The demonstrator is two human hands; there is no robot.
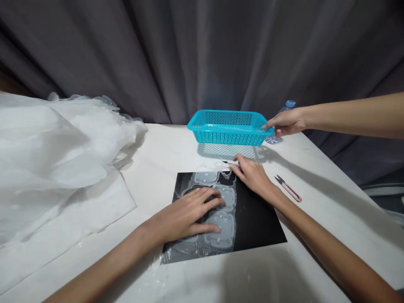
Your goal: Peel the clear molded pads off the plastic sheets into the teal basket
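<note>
I note left hand (195, 210) spread on translucent sheet (220, 240) over black board (257, 219), gripping nothing. Right hand (252, 173) beside white scraps (210, 166); cannot tell grip. Co-worker's hand (287, 121) holds blue basket (229, 138).

black sheet (257, 223), pale grey patches (225, 237), turquoise lattice-patterned basket (229, 138), pink-and-black snips (291, 191), white table (318, 240)

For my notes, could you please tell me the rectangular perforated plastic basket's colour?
The basket is bright turquoise, clearest in the head view.

No legible lettering, numbers or signs, as far as visible.
</note>
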